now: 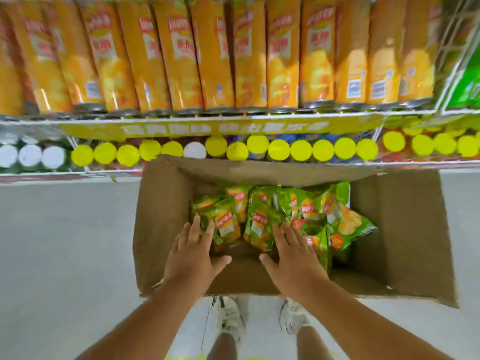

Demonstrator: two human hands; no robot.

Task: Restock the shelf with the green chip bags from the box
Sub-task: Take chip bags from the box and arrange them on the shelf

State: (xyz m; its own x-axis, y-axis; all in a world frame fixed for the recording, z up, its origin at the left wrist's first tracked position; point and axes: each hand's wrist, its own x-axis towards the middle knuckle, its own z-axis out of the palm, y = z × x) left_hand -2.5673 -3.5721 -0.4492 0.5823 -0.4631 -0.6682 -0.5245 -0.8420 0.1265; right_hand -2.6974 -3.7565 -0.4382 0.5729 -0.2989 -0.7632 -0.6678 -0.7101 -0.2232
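Both hands, left hand and right hand, reach spread-fingered and empty into the open brown cardboard box, onto the crinkly green chip bags inside. Best to gather 2 bags gently, avoiding crushing.

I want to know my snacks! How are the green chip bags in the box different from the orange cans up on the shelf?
The green chip bags are soft, flat, crinkly packs; the orange cans are tall, stiff tubes.
The bags lie jumbled in the cardboard box on the floor; the cans stand in a neat row on the shelf.
Both hands, left hand and right hand, reach for the bags; nobody touches the cans.
Both show a red logo.
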